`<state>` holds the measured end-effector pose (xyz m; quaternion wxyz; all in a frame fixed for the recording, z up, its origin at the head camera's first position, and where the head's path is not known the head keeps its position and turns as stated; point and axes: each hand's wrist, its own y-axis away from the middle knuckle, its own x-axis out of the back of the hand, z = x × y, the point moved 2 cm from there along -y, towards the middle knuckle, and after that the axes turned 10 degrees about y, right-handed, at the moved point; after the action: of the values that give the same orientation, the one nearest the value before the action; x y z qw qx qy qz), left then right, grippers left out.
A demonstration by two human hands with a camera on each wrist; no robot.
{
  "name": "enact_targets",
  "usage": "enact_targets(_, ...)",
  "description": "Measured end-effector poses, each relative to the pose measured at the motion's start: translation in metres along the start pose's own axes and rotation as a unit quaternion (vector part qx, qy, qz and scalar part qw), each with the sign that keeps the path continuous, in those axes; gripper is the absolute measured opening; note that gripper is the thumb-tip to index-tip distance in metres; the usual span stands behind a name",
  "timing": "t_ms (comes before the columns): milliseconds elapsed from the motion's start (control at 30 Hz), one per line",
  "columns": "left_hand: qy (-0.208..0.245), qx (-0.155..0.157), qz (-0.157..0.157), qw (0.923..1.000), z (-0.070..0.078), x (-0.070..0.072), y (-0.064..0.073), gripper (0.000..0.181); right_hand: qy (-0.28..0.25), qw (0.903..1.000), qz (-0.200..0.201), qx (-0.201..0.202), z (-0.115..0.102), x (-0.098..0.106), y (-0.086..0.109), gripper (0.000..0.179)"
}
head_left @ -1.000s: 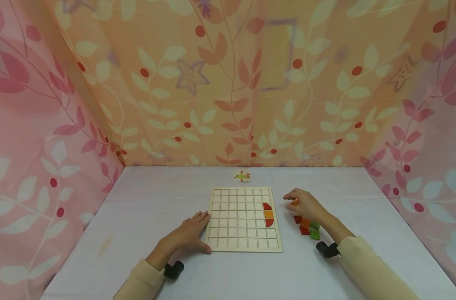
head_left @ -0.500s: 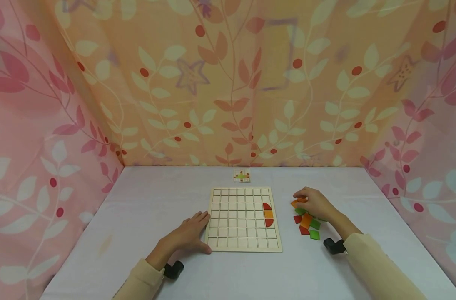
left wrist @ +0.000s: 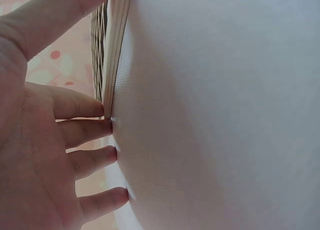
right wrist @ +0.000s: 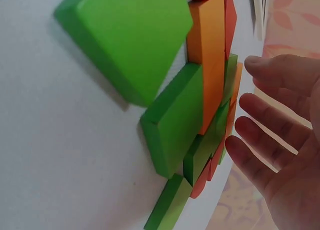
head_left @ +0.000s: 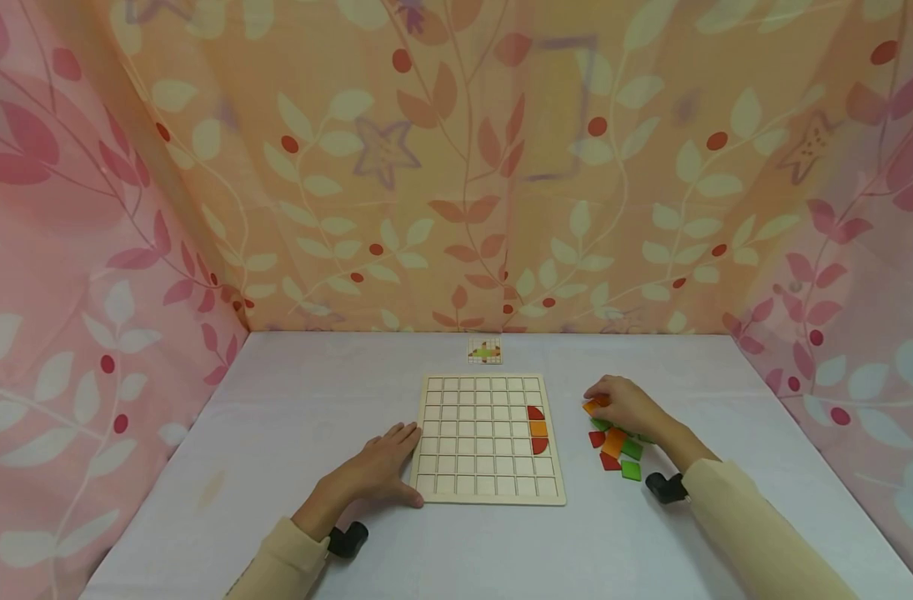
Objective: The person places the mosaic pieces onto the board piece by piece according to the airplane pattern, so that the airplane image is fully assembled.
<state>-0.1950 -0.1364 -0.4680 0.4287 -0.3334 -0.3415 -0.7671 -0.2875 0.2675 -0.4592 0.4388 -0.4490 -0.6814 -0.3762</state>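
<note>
Head view | lower centre: left hand [head_left: 381, 465] spread, touching the left edge of the grid board [head_left: 494, 502] | lower right: right hand [head_left: 636, 410], fingers loosely extended over the tiles [head_left: 614, 442], contact unclear | tiles probably light, stiff, smooth; best pinched by side edges

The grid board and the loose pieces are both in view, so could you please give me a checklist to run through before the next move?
1. Grid board lying flat: ok.
2. Left hand at the board's left edge: ok, fingers touching it.
3. Placed orange piece lined up between two red pieces in the rightmost column: ok.
4. Pattern card unobstructed beyond the board: ok.
5. Loose pieces spread apart: not ok, bunched together.
6. Right hand firmly gripping one piece: cannot tell.
</note>
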Motion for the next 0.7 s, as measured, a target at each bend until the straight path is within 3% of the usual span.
enact_targets(700, -0.005, -0.001, 0.004, 1.0, -0.003, -0.003, -0.003, 0.109, 0.053, 0.9983, 0.006, 0.023, -0.001, -0.002, -0.013, 0.017)
